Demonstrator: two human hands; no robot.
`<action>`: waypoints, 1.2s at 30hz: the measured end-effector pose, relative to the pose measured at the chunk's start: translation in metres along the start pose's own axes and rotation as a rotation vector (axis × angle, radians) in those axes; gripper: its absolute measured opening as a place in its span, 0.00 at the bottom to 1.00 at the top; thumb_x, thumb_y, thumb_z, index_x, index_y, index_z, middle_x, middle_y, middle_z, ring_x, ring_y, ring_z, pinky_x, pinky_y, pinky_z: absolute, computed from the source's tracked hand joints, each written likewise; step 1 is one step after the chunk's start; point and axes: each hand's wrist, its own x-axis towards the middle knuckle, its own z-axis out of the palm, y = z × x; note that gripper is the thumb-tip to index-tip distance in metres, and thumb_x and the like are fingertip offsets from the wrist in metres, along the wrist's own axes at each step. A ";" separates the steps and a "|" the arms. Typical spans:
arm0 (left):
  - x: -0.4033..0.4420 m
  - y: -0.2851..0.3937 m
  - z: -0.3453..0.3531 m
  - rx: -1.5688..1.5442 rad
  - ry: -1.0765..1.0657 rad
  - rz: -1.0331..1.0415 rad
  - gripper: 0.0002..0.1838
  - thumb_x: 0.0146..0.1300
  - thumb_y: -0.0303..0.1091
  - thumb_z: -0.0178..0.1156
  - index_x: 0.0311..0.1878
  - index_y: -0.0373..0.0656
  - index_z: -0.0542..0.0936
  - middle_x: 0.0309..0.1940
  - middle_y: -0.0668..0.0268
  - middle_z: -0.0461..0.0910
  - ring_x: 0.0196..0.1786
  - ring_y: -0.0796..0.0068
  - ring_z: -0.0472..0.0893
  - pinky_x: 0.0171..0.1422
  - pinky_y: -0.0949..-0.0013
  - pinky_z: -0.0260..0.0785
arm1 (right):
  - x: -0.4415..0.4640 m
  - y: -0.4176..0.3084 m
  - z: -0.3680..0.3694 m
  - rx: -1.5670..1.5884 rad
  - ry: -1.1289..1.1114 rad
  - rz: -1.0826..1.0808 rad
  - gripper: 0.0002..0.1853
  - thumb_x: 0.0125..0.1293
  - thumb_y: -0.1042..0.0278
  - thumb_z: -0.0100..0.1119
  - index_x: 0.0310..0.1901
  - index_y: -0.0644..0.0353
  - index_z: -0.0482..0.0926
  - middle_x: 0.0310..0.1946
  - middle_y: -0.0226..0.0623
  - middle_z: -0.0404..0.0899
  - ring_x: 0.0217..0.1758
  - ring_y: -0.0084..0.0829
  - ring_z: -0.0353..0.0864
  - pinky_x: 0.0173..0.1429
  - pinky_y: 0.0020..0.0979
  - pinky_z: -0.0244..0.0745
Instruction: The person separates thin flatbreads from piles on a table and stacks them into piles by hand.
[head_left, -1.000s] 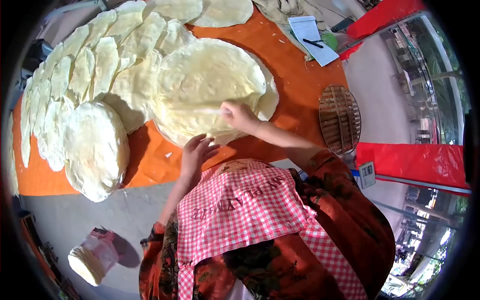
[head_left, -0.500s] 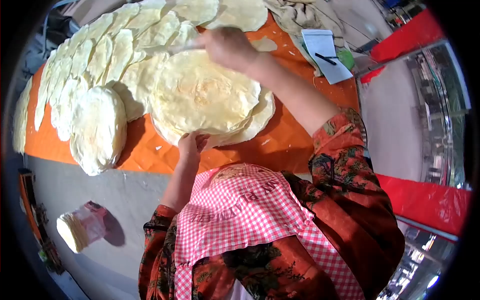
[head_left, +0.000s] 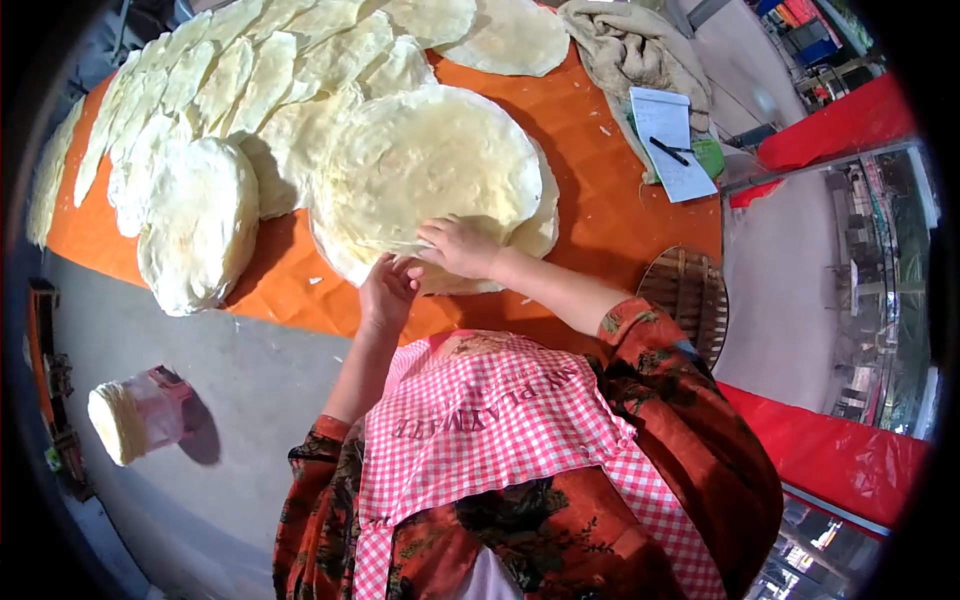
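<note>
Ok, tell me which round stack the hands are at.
The wide middle stack: the right hand and left hand are at its near edge; the smaller left stack has neither.

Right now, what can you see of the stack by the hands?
The stack holds thin, roundish, cream sheets with wrinkled faces and uneven edges. It lies flat on the orange cover, lower sheets jutting out right. The right hand is on its near edge; whether the left hand touches it is unclear.
</note>
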 end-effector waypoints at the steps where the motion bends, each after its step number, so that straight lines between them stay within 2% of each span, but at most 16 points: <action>1: 0.001 -0.002 -0.002 0.019 0.027 0.006 0.10 0.69 0.39 0.47 0.46 0.45 0.71 0.36 0.65 0.80 0.34 0.66 0.81 0.36 0.70 0.70 | -0.004 0.000 0.003 0.011 0.014 0.009 0.21 0.64 0.58 0.56 0.54 0.62 0.73 0.55 0.45 0.73 0.60 0.44 0.70 0.64 0.41 0.66; 3: 0.003 -0.002 -0.004 0.018 -0.010 -0.026 0.10 0.69 0.39 0.47 0.47 0.46 0.71 0.35 0.65 0.80 0.33 0.67 0.81 0.35 0.70 0.70 | -0.008 -0.009 -0.007 0.077 -0.019 0.044 0.27 0.64 0.55 0.59 0.60 0.63 0.70 0.61 0.49 0.69 0.65 0.46 0.66 0.68 0.41 0.63; 6: 0.001 0.003 0.001 0.042 -0.002 -0.028 0.10 0.71 0.37 0.46 0.50 0.46 0.71 0.37 0.65 0.82 0.31 0.70 0.80 0.33 0.72 0.71 | -0.013 -0.006 -0.002 -0.004 0.010 0.032 0.26 0.64 0.56 0.58 0.58 0.65 0.71 0.60 0.49 0.70 0.65 0.46 0.66 0.69 0.41 0.62; 10: -0.007 0.011 0.020 0.101 0.025 -0.016 0.14 0.72 0.38 0.47 0.55 0.43 0.70 0.44 0.65 0.81 0.30 0.72 0.79 0.33 0.73 0.72 | -0.010 0.004 0.001 0.171 0.055 0.065 0.19 0.64 0.64 0.55 0.52 0.68 0.75 0.51 0.51 0.77 0.57 0.46 0.74 0.62 0.39 0.69; 11: -0.008 0.011 0.025 0.121 0.051 -0.013 0.14 0.72 0.38 0.47 0.56 0.43 0.70 0.45 0.65 0.80 0.30 0.72 0.79 0.33 0.73 0.72 | -0.010 0.006 0.004 0.150 0.135 0.024 0.16 0.65 0.67 0.53 0.49 0.69 0.76 0.47 0.51 0.79 0.52 0.47 0.77 0.59 0.38 0.71; 15: -0.002 0.011 0.025 0.143 0.035 -0.005 0.17 0.69 0.36 0.52 0.57 0.40 0.68 0.45 0.65 0.79 0.30 0.74 0.79 0.33 0.75 0.71 | -0.005 0.008 -0.008 0.294 0.004 0.145 0.12 0.62 0.68 0.54 0.44 0.67 0.77 0.42 0.49 0.79 0.49 0.49 0.76 0.54 0.38 0.72; 17: 0.002 0.011 0.026 0.184 0.003 -0.008 0.17 0.68 0.34 0.55 0.56 0.39 0.68 0.41 0.63 0.78 0.28 0.73 0.79 0.31 0.75 0.72 | -0.003 0.008 -0.013 0.269 -0.065 0.197 0.11 0.62 0.71 0.53 0.43 0.66 0.76 0.41 0.48 0.79 0.48 0.49 0.76 0.53 0.39 0.72; 20: 0.003 0.010 0.031 0.244 0.033 -0.012 0.15 0.66 0.31 0.56 0.53 0.38 0.69 0.37 0.60 0.78 0.26 0.71 0.80 0.27 0.75 0.72 | -0.003 -0.005 -0.006 0.232 0.172 0.110 0.11 0.60 0.76 0.50 0.44 0.66 0.76 0.40 0.48 0.79 0.47 0.49 0.77 0.52 0.39 0.73; 23: 0.011 0.003 0.026 0.370 0.073 0.026 0.13 0.65 0.33 0.57 0.49 0.37 0.71 0.34 0.58 0.78 0.26 0.71 0.80 0.27 0.74 0.73 | -0.002 -0.002 0.007 -0.011 0.190 0.064 0.18 0.54 0.83 0.53 0.48 0.64 0.79 0.42 0.50 0.80 0.46 0.45 0.80 0.49 0.37 0.76; 25: 0.012 0.004 0.029 0.383 0.095 0.072 0.13 0.65 0.36 0.57 0.45 0.36 0.72 0.29 0.60 0.78 0.26 0.70 0.80 0.28 0.72 0.74 | 0.007 0.005 0.003 0.070 0.072 0.184 0.18 0.54 0.82 0.52 0.47 0.61 0.80 0.39 0.49 0.81 0.43 0.45 0.81 0.48 0.38 0.77; 27: 0.018 0.006 0.032 0.232 0.161 -0.070 0.14 0.65 0.34 0.56 0.48 0.35 0.70 0.30 0.58 0.77 0.24 0.68 0.80 0.25 0.71 0.73 | 0.022 0.006 -0.018 0.083 -0.081 0.284 0.17 0.55 0.80 0.51 0.44 0.56 0.83 0.34 0.46 0.83 0.37 0.44 0.83 0.45 0.38 0.77; 28: 0.018 0.009 0.037 0.157 0.192 -0.141 0.16 0.65 0.33 0.56 0.50 0.34 0.69 0.31 0.58 0.77 0.23 0.67 0.79 0.23 0.71 0.73 | 0.027 0.008 -0.030 0.064 -0.123 0.229 0.16 0.56 0.78 0.52 0.44 0.56 0.83 0.34 0.48 0.83 0.37 0.41 0.84 0.44 0.36 0.77; 31: -0.002 0.025 0.063 0.293 0.085 0.034 0.16 0.63 0.32 0.57 0.49 0.32 0.69 0.29 0.57 0.77 0.20 0.68 0.78 0.22 0.70 0.72 | 0.032 0.016 -0.034 0.193 -0.193 0.415 0.15 0.57 0.77 0.53 0.44 0.58 0.84 0.38 0.46 0.84 0.40 0.39 0.84 0.45 0.34 0.77; 33: 0.009 0.014 0.051 0.365 0.177 0.073 0.12 0.62 0.32 0.59 0.42 0.33 0.73 0.24 0.60 0.76 0.20 0.70 0.76 0.23 0.70 0.70 | 0.033 0.020 -0.028 0.258 -0.230 0.580 0.13 0.58 0.75 0.53 0.41 0.59 0.84 0.38 0.47 0.84 0.40 0.41 0.84 0.46 0.38 0.76; 35: 0.022 0.003 0.031 0.446 0.247 0.053 0.08 0.61 0.30 0.60 0.31 0.34 0.75 0.19 0.62 0.74 0.18 0.71 0.74 0.20 0.70 0.67 | 0.040 0.050 -0.020 0.267 -0.225 0.489 0.14 0.60 0.74 0.54 0.46 0.60 0.83 0.36 0.39 0.84 0.38 0.35 0.83 0.45 0.33 0.77; 36: 0.026 0.000 0.026 0.419 0.259 0.064 0.08 0.61 0.29 0.60 0.29 0.35 0.75 0.18 0.62 0.74 0.17 0.71 0.73 0.19 0.70 0.66 | 0.048 0.065 -0.023 0.273 -0.220 0.442 0.15 0.61 0.73 0.54 0.49 0.60 0.82 0.35 0.36 0.85 0.37 0.32 0.83 0.45 0.31 0.77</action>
